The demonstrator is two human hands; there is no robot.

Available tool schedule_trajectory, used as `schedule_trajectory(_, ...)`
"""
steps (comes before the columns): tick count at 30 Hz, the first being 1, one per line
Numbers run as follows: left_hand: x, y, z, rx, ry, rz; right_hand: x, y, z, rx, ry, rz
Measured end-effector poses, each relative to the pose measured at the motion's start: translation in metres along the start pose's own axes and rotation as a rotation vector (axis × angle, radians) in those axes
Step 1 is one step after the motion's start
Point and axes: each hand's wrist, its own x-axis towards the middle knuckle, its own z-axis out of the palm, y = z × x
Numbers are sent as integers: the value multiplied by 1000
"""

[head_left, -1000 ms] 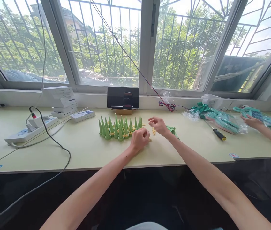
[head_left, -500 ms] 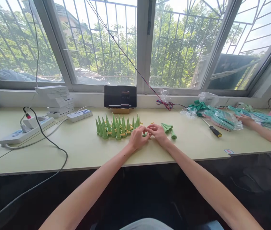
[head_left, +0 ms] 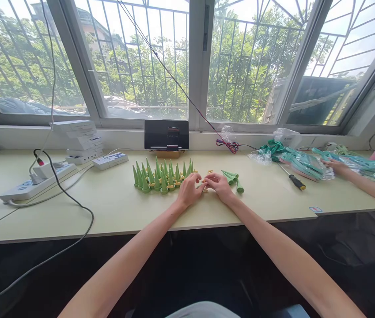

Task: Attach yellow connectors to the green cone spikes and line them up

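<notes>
With fingertips curled close, whether anything is pinched by left hand [head_left: 188,190] or right hand [head_left: 219,185] cannot be told; green cones [head_left: 164,182], stood beside the left, are judged light, stiff, best gripped low

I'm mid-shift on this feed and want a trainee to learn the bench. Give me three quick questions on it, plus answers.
1. True or false: some green cones lie on their sides, just to the right of the right hand.
2. Which is nearest to the upright cones?
A) the power strip
B) the left hand
C) the co-worker's hand
3. Fill in the colour: the screwdriver has a black handle with a ____ end.

Key: 1 true; 2 B; 3 yellow.
</notes>
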Motion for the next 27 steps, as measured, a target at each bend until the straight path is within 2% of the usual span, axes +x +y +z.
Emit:
schedule_trajectory(14, -1, 1, -1, -45, -54, 49, -6, -2, -3, 76, -47, 88)
schedule_trajectory(27, 2, 0, 0, -112, -19, 71, -3, 0, -5, 79, -57, 106)
